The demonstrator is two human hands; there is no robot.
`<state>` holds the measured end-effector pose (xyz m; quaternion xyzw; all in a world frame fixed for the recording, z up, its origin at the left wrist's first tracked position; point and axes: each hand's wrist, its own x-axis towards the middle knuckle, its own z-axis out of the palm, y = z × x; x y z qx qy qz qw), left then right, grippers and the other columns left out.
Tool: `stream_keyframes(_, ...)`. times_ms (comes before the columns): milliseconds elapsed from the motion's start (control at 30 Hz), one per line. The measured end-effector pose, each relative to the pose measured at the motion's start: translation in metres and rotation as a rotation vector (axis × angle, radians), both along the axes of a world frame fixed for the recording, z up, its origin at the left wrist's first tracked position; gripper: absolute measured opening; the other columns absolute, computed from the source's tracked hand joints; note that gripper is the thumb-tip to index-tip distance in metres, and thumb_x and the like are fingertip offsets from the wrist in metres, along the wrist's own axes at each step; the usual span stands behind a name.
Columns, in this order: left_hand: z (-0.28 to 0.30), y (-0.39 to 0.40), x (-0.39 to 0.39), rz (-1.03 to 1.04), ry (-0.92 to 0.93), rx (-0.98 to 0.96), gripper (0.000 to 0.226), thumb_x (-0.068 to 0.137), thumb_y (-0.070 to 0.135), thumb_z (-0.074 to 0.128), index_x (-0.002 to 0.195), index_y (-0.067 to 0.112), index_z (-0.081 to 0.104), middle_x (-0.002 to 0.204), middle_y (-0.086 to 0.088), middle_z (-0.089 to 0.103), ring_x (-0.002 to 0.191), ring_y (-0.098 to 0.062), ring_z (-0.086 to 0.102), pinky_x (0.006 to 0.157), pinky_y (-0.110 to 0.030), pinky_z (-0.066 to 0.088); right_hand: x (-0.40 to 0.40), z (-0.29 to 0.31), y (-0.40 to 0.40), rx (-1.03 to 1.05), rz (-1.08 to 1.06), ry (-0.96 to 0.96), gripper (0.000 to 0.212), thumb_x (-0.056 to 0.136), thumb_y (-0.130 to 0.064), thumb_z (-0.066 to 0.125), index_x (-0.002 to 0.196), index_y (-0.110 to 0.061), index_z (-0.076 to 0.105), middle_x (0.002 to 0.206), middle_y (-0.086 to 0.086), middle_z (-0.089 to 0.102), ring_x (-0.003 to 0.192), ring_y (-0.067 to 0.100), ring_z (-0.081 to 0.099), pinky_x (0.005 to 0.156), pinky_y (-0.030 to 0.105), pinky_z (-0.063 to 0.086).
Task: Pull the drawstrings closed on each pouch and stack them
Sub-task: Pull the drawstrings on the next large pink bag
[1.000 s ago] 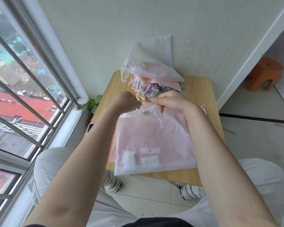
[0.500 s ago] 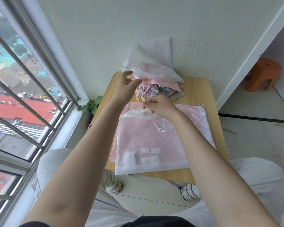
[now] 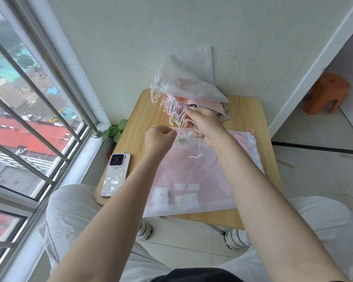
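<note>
While right hand [image 3: 205,124] pinches the drawstrings [image 3: 194,148] at the mouth of the flat pink pouch [image 3: 194,176], left hand [image 3: 160,136] is fisted at its 9 o'clock, probably on the other cord, hard to see. Closed stack [image 3: 189,92] sits at 12 o'clock. Risk: the right fingers are touching the stack's tassels, so a pull could snag them and drag the pile.
</note>
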<state>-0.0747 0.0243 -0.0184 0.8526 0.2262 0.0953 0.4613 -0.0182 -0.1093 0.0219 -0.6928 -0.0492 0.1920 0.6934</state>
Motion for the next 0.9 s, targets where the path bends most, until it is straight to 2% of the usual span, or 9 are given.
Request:
stream_keyframes(67,-0.001,-0.007,-0.004,-0.031,-0.035,0.030,0.012,0.078,0.018,0.060,0.080,0.020,0.072,0.066,0.008,0.061,0.062,-0.009,0.053,0.056,-0.022,0.041,0.000,-0.001,0.000,0.017,0.012,0.012,0.027,0.099,-0.027,0.052,0.077,-0.013,0.059,0.059,0.003,0.054,0.033,0.008,0.021,0.042,0.021,0.013)
stream_keyframes(133,-0.004,-0.009,-0.006,-0.050,-0.047,0.036,0.028,0.078,0.017,0.060,0.102,0.028,0.069,0.074,0.009,0.060,0.067,-0.010,0.056,0.059,-0.025,0.046,0.000,0.000,-0.001,0.033,0.023,0.018,0.026,0.100,-0.025,0.049,0.082,-0.012,0.063,0.060,0.003,0.054,0.033,0.008,0.020,0.045,0.024,0.012)
stream_keyframes(267,-0.015,-0.006,0.003,-0.161,0.008,0.133,0.041,0.084,0.017,0.065,0.124,0.024,0.063,0.095,0.004,0.055,0.089,-0.016,0.056,0.073,-0.026,0.043,0.002,0.002,-0.002,0.076,0.054,0.037,0.024,0.100,-0.023,0.050,0.099,-0.006,0.067,0.061,0.005,0.052,0.032,0.007,0.021,0.046,0.025,0.010)
stream_keyframes(367,-0.017,-0.005,0.008,-0.226,0.023,0.199,0.021,0.088,0.024,0.067,0.106,0.014,0.073,0.095,0.002,0.054,0.096,-0.011,0.046,0.072,-0.023,0.031,0.004,0.005,-0.007,0.068,0.068,0.043,0.027,0.099,-0.023,0.052,0.105,-0.001,0.067,0.061,0.006,0.050,0.032,0.007,0.021,0.043,0.022,0.011)
stream_keyframes(500,-0.015,-0.002,0.011,-0.236,0.102,0.136,0.020,0.091,0.032,0.066,0.093,0.014,0.076,0.084,0.004,0.056,0.070,-0.010,0.048,0.057,-0.024,0.033,0.011,0.010,-0.009,0.050,-0.130,0.019,0.010,0.092,-0.017,0.060,0.099,-0.011,0.065,0.069,0.005,0.059,0.038,0.009,0.042,0.047,0.023,0.024)
stream_keyframes(567,-0.012,0.000,0.011,-0.222,0.157,0.039,0.020,0.090,0.031,0.066,0.086,0.014,0.075,0.071,0.004,0.055,0.058,-0.011,0.045,0.051,-0.024,0.032,0.020,0.008,-0.014,0.004,-0.293,-0.005,0.047,0.086,-0.015,0.065,0.130,-0.013,0.047,0.099,0.003,0.065,0.067,0.009,0.065,0.061,0.026,0.043)
stream_keyframes(633,-0.011,0.002,0.012,-0.208,0.186,-0.012,0.022,0.088,0.029,0.067,0.078,0.011,0.074,0.065,0.001,0.054,0.056,-0.014,0.042,0.050,-0.025,0.032,0.025,0.003,-0.023,-0.206,-0.338,-0.133,0.075,0.084,-0.018,0.064,0.147,-0.019,0.025,0.126,0.000,0.058,0.105,0.010,0.062,0.083,0.024,0.045)
stream_keyframes(733,-0.011,0.005,0.013,-0.188,0.220,-0.060,0.022,0.084,0.026,0.068,0.072,0.008,0.073,0.066,-0.002,0.057,0.064,-0.016,0.046,0.053,-0.024,0.034,0.029,-0.009,-0.029,-0.534,-0.305,-0.314,0.065,0.084,-0.012,0.054,0.145,-0.021,0.034,0.140,0.008,0.046,0.126,0.022,0.046,0.097,0.030,0.041)
stream_keyframes(900,-0.010,0.008,0.014,-0.171,0.271,-0.092,0.022,0.082,0.023,0.068,0.072,0.005,0.075,0.066,-0.002,0.060,0.067,-0.015,0.047,0.053,-0.023,0.034,0.033,-0.016,-0.034,-0.724,-0.341,-0.362,0.051,0.083,-0.011,0.047,0.134,-0.020,0.049,0.128,0.009,0.054,0.117,0.030,0.051,0.097,0.041,0.041)
